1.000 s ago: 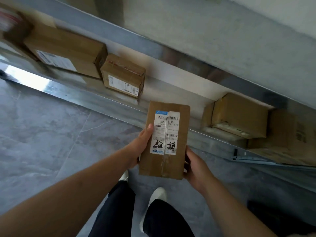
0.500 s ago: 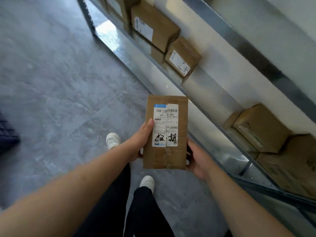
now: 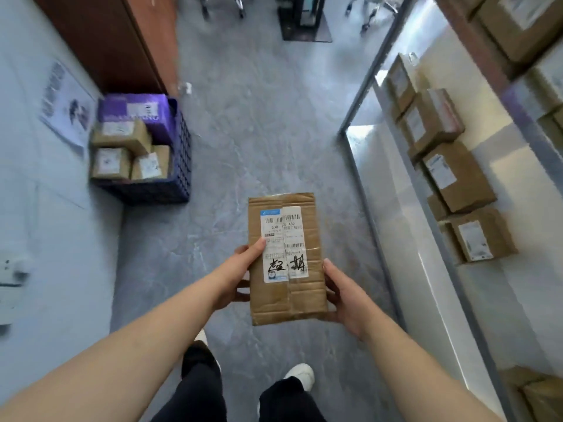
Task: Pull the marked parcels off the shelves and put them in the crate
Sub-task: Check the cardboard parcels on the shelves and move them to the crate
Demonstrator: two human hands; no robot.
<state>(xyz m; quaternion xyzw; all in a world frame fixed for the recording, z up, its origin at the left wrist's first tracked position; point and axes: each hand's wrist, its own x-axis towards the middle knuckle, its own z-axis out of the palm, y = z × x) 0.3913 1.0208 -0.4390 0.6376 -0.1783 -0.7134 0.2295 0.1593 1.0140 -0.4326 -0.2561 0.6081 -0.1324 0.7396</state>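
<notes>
I hold a flat brown cardboard parcel [image 3: 301,296] in front of me above the floor. Its white shipping label faces up and carries black handwritten marks. My left hand [image 3: 240,275] grips its left edge with the thumb on the label. My right hand [image 3: 344,296] grips its right edge. A dark blue plastic crate [image 3: 179,175] stands on the floor to the far left, against the wall. It holds several brown parcels and a purple box [image 3: 134,112].
A metal shelf unit [image 3: 396,214] runs along the right side with several brown labelled parcels [image 3: 457,175] on it. A brown cabinet [image 3: 122,41] stands beyond the crate. Chair bases show at the far top. Grey floor lies between me and the crate.
My view has swung left, away from the shelf, and the crate has come into sight. Both hands still hold the parcel the same way.
</notes>
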